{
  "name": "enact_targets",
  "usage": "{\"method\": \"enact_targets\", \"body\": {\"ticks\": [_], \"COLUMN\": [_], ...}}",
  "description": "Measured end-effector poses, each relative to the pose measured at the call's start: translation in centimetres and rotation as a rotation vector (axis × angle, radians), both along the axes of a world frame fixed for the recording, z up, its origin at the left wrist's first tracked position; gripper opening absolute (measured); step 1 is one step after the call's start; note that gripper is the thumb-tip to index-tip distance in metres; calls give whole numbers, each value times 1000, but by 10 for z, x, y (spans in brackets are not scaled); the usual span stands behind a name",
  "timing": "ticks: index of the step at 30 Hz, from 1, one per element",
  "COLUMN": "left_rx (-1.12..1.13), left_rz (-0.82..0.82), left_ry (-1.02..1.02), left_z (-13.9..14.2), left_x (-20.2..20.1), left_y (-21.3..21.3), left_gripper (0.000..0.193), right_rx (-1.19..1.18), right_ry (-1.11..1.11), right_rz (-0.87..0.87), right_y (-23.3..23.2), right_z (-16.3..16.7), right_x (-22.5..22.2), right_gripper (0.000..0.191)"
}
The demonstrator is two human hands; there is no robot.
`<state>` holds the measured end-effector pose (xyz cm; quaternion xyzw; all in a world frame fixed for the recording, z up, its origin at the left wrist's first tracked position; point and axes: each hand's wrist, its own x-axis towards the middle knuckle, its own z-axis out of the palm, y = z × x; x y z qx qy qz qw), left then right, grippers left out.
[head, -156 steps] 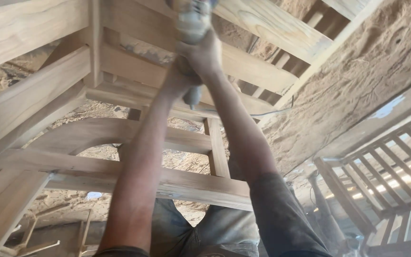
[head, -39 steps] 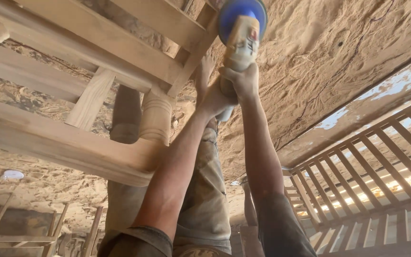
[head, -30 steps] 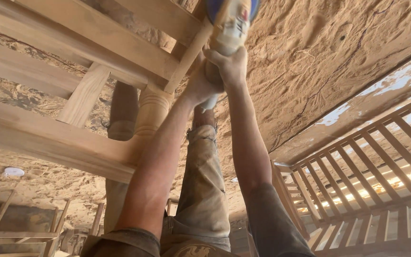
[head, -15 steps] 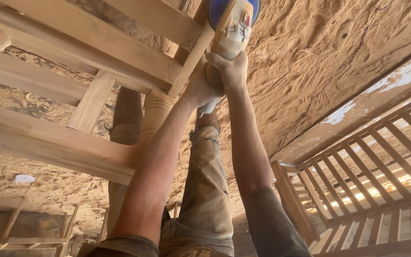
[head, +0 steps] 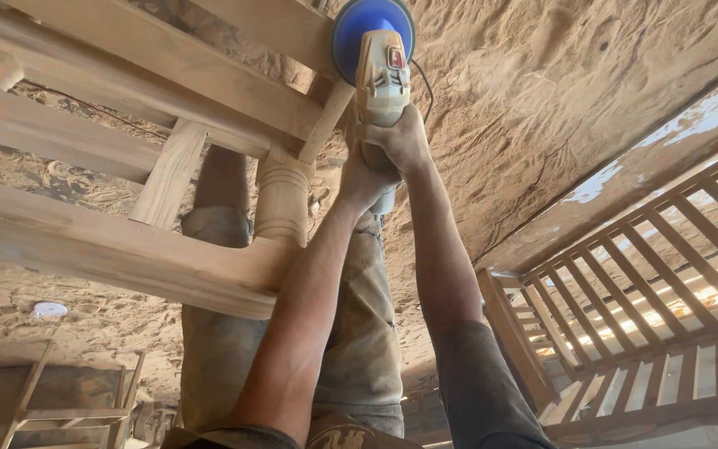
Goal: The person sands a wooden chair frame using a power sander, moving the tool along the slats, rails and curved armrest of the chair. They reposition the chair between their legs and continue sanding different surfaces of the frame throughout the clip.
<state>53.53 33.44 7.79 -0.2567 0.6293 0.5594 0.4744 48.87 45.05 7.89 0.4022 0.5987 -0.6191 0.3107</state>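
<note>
Sander (head: 380,71) edges lower against the wooden frame (head: 209,71) — weighty, buzzing — both hands, left hand (head: 359,179) and right hand (head: 405,137), clamped round its body.

A slatted wooden rack (head: 650,316) lies on the sawdust-covered floor (head: 542,108), a small wooden frame (head: 76,399) well apart.

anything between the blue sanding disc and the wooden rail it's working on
Nothing visible. The blue disc of the sander sits right against the wooden rail, with both hands gripping the body behind it.
</note>
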Motion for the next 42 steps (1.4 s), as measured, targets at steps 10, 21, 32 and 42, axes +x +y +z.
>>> {"method": "enact_targets", "body": {"ticks": [10, 21, 32, 42], "left_rx": [14, 109, 101, 95], "left_rz": [-79, 289, 393, 299], "left_ry": [61, 182, 176, 96], "left_z": [-11, -7, -19, -30], "left_x": [-19, -12, 19, -2], "left_y": [47, 64, 63, 68], "left_gripper": [89, 90, 95, 89], "right_rx": [62, 143, 20, 103], "right_ry": [73, 12, 71, 3], "right_rz": [-9, 264, 407, 304], "right_y": [48, 56, 43, 60], "right_z": [1, -14, -31, -42], "right_x": [-19, -28, -11, -23], "right_gripper": [59, 62, 61, 57]}}
